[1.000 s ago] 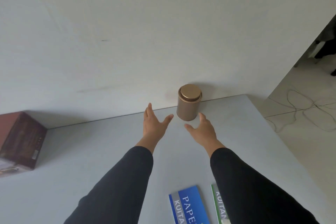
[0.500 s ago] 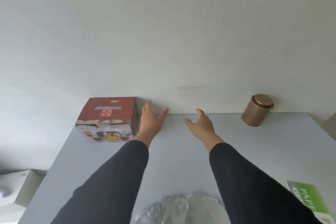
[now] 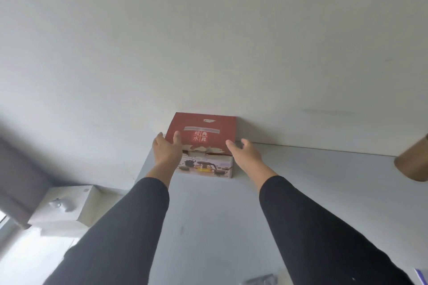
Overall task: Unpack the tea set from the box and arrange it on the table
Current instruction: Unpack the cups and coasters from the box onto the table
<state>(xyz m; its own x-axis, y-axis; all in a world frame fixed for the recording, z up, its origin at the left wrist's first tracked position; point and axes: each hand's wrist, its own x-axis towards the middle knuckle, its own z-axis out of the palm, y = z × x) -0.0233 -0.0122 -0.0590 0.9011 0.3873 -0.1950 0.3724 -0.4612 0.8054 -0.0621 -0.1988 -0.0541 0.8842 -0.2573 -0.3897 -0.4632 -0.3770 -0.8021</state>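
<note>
With both hands, left (image 3: 167, 151) and right (image 3: 246, 153), spread open flanking the box (image 3: 203, 133), uneven squeezing risked tipping the torn-topped box toward the wall behind it.

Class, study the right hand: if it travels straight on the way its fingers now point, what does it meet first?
Probably the right side of the red box: the open right hand points at that edge. Depth is unclear; it might slip past to the wall.

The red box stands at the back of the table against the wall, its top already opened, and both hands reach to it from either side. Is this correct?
Not quite. In the head view the red box is closed, its top flap down. The rest holds: it stands against the wall, with the left hand and right hand open at its sides.
</note>
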